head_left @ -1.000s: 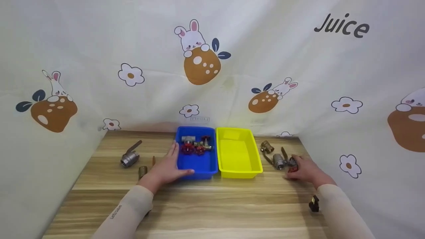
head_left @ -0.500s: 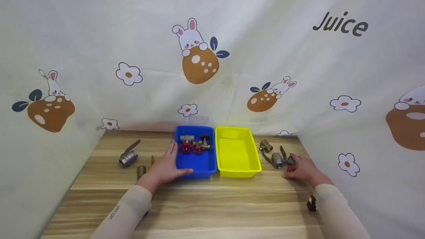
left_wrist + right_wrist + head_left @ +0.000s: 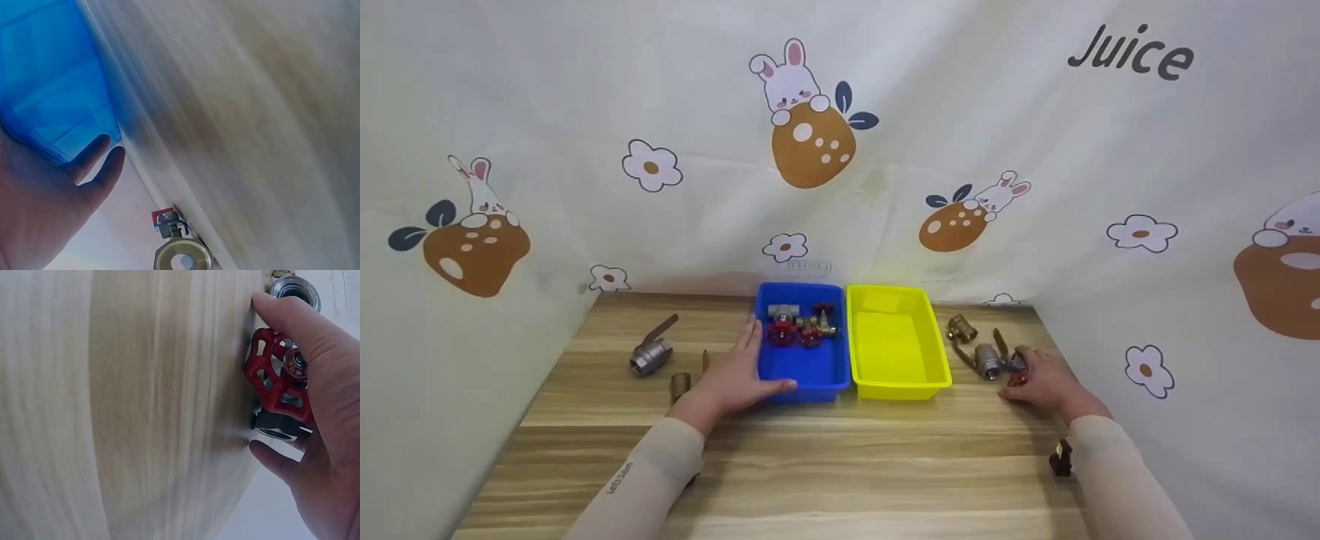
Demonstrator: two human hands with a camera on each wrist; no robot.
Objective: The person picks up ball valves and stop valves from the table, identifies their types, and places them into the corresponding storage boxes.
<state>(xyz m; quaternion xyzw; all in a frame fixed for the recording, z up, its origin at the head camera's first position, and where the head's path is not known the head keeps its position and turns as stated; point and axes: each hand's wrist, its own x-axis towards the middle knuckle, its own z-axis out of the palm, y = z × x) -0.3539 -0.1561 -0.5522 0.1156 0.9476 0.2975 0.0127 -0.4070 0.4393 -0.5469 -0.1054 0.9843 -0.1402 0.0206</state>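
My left hand [image 3: 731,379] rests along the left side of the blue bin [image 3: 810,393], fingers extended on its wall and thumb over the near rim. Several valves with red handwheels [image 3: 782,334] lie inside that bin. At the right of the table, my right hand [image 3: 1046,382] holds a gate valve [image 3: 1018,379] low by the tabletop. The right wrist view shows the valve's red handwheel [image 3: 273,396] and dark hexagonal end between thumb and fingers; the palm hides the rest. Just left of this hand stands a steel ball valve [image 3: 986,361].
A yellow bin [image 3: 896,392] stands against the blue one. Behind the steel valve lies a brass valve [image 3: 961,328]. On the left are a steel ball valve with a long lever [image 3: 650,357] and a brass valve [image 3: 680,385] beside my left wrist. A printed curtain backs the table.
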